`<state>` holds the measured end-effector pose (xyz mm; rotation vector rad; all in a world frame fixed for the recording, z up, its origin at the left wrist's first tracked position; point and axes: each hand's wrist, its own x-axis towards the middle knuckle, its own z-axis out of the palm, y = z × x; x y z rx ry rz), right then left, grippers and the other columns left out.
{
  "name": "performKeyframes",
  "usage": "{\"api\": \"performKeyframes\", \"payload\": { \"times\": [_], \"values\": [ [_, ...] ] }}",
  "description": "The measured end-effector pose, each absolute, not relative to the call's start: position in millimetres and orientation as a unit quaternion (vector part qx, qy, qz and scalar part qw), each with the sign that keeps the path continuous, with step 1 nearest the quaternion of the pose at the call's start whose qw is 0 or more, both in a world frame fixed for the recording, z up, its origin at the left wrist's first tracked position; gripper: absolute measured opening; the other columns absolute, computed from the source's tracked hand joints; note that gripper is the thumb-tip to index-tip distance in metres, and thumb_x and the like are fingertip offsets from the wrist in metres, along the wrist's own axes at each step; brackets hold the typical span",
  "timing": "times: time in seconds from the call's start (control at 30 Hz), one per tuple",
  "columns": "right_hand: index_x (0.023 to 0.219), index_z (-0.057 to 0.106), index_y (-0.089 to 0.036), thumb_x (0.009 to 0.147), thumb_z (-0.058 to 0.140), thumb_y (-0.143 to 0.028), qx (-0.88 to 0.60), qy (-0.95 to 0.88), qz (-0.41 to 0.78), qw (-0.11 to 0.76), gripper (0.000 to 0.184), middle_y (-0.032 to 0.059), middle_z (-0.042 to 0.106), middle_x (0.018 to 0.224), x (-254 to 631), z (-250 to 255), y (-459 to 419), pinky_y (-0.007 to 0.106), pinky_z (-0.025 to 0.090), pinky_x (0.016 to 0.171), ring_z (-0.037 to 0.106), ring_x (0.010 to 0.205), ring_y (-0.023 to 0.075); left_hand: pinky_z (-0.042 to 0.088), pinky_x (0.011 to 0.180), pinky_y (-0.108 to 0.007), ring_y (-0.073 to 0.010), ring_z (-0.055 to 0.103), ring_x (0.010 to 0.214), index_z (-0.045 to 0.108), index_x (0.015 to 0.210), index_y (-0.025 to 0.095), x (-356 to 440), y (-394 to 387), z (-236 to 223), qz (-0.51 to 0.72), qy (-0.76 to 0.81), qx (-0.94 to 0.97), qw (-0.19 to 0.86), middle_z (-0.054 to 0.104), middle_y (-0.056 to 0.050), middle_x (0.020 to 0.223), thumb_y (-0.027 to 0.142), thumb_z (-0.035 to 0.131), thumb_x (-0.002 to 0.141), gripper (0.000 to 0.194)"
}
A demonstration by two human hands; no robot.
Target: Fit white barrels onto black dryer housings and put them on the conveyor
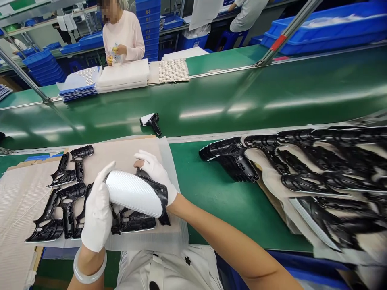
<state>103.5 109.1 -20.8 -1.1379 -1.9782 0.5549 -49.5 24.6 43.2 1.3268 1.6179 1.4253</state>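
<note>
Between my gloved hands is a pistol-shaped plastic housing, white and ribbed on its barrel (134, 194) with black at the handle side. My left hand (98, 209) presses against the barrel's left end, its fingers pointing up along it. My right hand (155, 169) wraps round the black handle part, thumb tip bare of the glove. Below them, several black housing halves (68, 205) lie inner side up on a cardboard sheet (111, 151). The held piece hides some of these.
Many black housing halves (320, 181) lie in rows on sheets at the right. One white-and-black housing (151, 122) rests on the green conveyor belt (217, 104) ahead. A co-worker (123, 38) is across the belt, behind stacked white sheets (123, 75). Blue bins (329, 30) stand at upper right.
</note>
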Motion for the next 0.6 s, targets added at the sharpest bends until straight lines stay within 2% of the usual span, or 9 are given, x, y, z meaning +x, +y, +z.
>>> {"api": "performKeyframes", "payload": {
  "times": [0.07, 0.17, 0.27, 0.4, 0.43, 0.5, 0.6],
  "values": [
    [0.096, 0.068, -0.025, 0.084, 0.056, -0.012, -0.440, -0.777, 0.225, 0.389, 0.021, 0.0048, 0.063, 0.130, 101, -23, 112, 0.039, 0.048, 0.109, 0.046, 0.137, 0.0226, 0.049, 0.104, -0.048, -0.0344, 0.060, 0.120, 0.058, 0.135, 0.020, -50, 24, 47, 0.520, 0.613, 0.511, 0.305, 0.064, -0.013, 0.127, 0.066, 0.062, 0.082, 0.070],
    [0.094, 0.068, -0.024, 0.085, 0.054, -0.011, -0.436, -0.775, 0.236, 0.391, 0.021, 0.0054, 0.063, 0.130, 100, -24, 116, 0.039, 0.046, 0.111, 0.047, 0.137, 0.0225, 0.050, 0.101, -0.052, -0.0380, 0.060, 0.119, 0.050, 0.140, 0.020, -45, 23, 53, 0.500, 0.630, 0.506, 0.312, 0.062, -0.014, 0.129, 0.057, 0.086, 0.057, 0.098],
    [0.093, 0.068, -0.023, 0.087, 0.050, -0.010, -0.439, -0.766, 0.253, 0.395, 0.023, 0.0055, 0.064, 0.128, 99, -22, 117, 0.039, 0.047, 0.109, 0.050, 0.134, 0.0212, 0.045, 0.107, -0.054, -0.0390, 0.052, 0.128, 0.038, 0.148, 0.020, -31, 19, 54, 0.511, 0.646, 0.494, 0.278, 0.052, -0.017, 0.138, 0.044, 0.090, 0.050, 0.113],
    [0.092, 0.066, -0.024, 0.088, 0.052, -0.013, -0.475, -0.732, 0.267, 0.409, 0.019, 0.0049, 0.065, 0.127, 96, -11, 114, 0.037, 0.049, 0.107, 0.051, 0.134, 0.0221, 0.025, 0.120, -0.055, -0.0399, 0.033, 0.143, 0.021, 0.155, 0.018, -14, 16, 56, 0.488, 0.678, 0.515, 0.192, 0.034, -0.020, 0.150, 0.036, 0.089, 0.049, 0.127],
    [0.092, 0.066, -0.025, 0.088, 0.052, -0.015, -0.489, -0.719, 0.271, 0.413, 0.018, 0.0048, 0.065, 0.125, 95, -9, 113, 0.037, 0.049, 0.107, 0.051, 0.133, 0.0223, 0.022, 0.121, -0.055, -0.0399, 0.031, 0.144, 0.022, 0.155, 0.017, -13, 17, 58, 0.476, 0.686, 0.522, 0.175, 0.034, -0.020, 0.150, 0.035, 0.089, 0.051, 0.125],
    [0.093, 0.065, -0.025, 0.090, 0.050, -0.016, -0.508, -0.698, 0.274, 0.423, 0.017, 0.0053, 0.066, 0.122, 95, -6, 111, 0.036, 0.049, 0.106, 0.054, 0.130, 0.0223, 0.021, 0.122, -0.053, -0.0376, 0.034, 0.143, 0.034, 0.150, 0.017, -14, 21, 61, 0.468, 0.686, 0.536, 0.153, 0.039, -0.017, 0.148, 0.035, 0.084, 0.059, 0.105],
    [0.090, 0.064, -0.024, 0.088, 0.050, -0.014, -0.484, -0.706, 0.276, 0.437, 0.018, 0.0055, 0.066, 0.123, 95, -9, 108, 0.038, 0.047, 0.109, 0.052, 0.131, 0.0227, 0.031, 0.119, -0.046, -0.0320, 0.045, 0.137, 0.053, 0.134, 0.021, -22, 28, 63, 0.511, 0.651, 0.534, 0.171, 0.051, -0.011, 0.140, 0.035, 0.075, 0.074, 0.066]
  ]
}}
